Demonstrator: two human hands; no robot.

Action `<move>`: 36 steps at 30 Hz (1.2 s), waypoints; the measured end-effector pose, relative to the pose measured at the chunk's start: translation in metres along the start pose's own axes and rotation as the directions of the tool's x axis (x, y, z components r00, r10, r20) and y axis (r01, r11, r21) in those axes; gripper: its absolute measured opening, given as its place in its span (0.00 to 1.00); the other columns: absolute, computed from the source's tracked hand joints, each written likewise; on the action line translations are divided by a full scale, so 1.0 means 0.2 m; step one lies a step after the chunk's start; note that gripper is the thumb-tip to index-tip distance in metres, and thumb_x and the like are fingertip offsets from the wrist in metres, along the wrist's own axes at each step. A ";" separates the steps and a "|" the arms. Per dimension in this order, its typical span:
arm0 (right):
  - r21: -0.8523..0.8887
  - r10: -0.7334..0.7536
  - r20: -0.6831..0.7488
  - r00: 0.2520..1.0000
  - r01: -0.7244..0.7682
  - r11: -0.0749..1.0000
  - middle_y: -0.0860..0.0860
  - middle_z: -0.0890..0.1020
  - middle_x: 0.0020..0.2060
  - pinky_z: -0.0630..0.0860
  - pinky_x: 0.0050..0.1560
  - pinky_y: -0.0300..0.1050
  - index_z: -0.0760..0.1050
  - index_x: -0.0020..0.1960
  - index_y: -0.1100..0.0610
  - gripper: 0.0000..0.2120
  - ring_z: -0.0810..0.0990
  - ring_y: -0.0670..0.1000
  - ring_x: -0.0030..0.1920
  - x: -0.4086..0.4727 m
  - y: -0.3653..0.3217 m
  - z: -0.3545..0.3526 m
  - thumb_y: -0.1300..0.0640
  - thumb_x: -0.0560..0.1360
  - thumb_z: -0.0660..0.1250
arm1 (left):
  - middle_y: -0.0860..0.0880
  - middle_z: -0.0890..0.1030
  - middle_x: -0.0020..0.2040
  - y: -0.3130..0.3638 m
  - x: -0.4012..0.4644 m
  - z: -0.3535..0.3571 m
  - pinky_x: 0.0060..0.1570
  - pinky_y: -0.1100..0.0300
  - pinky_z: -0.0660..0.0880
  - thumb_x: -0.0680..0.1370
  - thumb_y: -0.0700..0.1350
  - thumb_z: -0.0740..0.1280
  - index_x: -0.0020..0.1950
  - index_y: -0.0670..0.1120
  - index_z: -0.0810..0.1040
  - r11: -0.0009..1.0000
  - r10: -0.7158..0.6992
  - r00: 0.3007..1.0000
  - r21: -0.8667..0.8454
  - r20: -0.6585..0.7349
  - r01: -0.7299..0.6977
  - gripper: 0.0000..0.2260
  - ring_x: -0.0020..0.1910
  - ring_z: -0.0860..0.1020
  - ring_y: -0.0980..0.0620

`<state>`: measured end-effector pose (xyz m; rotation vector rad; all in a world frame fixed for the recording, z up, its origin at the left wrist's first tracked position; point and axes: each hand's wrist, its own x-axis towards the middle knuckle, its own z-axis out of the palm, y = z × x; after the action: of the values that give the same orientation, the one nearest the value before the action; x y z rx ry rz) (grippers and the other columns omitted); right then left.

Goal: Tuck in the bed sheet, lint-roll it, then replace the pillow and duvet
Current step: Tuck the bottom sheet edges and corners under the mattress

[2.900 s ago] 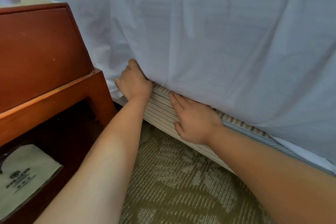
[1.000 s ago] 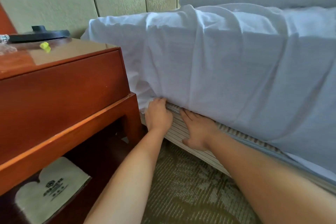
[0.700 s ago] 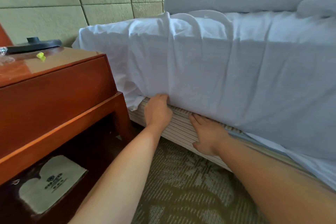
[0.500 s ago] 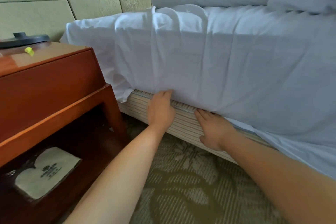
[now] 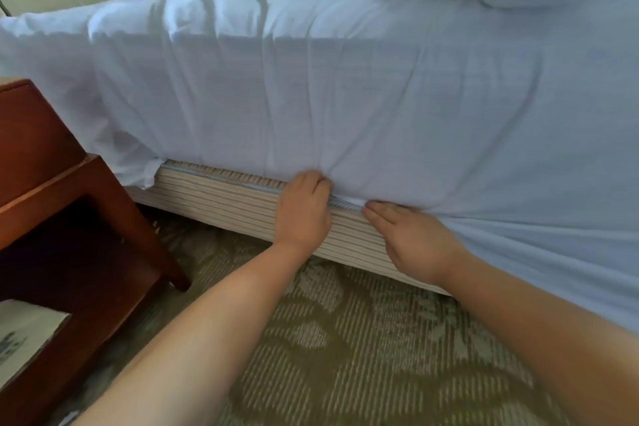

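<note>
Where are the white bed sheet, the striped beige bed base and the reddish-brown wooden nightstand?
White bed sheet (image 5: 363, 97): head view, on its hanging side panel.
Striped beige bed base (image 5: 224, 197): head view, on its side face left of the hands.
Reddish-brown wooden nightstand (image 5: 34, 135): head view, on its side panel.

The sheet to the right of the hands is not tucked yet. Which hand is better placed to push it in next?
Probably the right hand: it lies flat at the seam beside the loose bed sheet. The left hand is at the tucked stretch.
</note>
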<state>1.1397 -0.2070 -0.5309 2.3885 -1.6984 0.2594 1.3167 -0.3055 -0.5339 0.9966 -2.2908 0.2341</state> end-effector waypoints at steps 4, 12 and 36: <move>0.006 0.042 -0.004 0.999 -0.042 0.999 0.61 0.83 0.50 0.82 0.40 0.51 0.80 0.55 0.67 0.25 0.84 0.58 0.46 -0.01 -0.02 -0.01 0.62 0.65 0.53 | 0.43 0.80 0.44 0.08 -0.03 0.07 0.41 0.55 0.74 0.68 0.38 0.57 0.47 0.39 0.81 0.995 0.095 0.994 -0.039 0.052 -0.093 0.15 0.42 0.78 0.43; -0.030 0.348 0.217 0.912 -0.350 0.936 0.52 0.63 0.74 0.61 0.68 0.46 0.52 0.77 0.56 0.32 0.64 0.53 0.71 0.14 -0.07 -0.01 0.50 0.77 0.60 | 0.42 0.83 0.47 0.15 -0.06 0.01 0.48 0.54 0.76 0.64 0.37 0.54 0.52 0.38 0.82 0.998 -0.006 0.986 -0.067 0.168 0.017 0.23 0.45 0.81 0.43; -0.031 0.502 0.065 0.863 -0.501 0.865 0.54 0.74 0.64 0.69 0.60 0.46 0.65 0.71 0.56 0.29 0.73 0.56 0.63 -0.32 0.21 -0.06 0.51 0.71 0.67 | 0.42 0.82 0.57 0.52 -0.08 0.04 0.59 0.47 0.69 0.65 0.39 0.56 0.59 0.37 0.80 0.983 0.182 0.944 -0.079 0.275 -0.167 0.26 0.55 0.81 0.44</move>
<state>1.0790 -0.1583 -0.5329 1.9175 -2.3279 0.2375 1.2467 -0.2267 -0.5414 0.8430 -2.6340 0.1064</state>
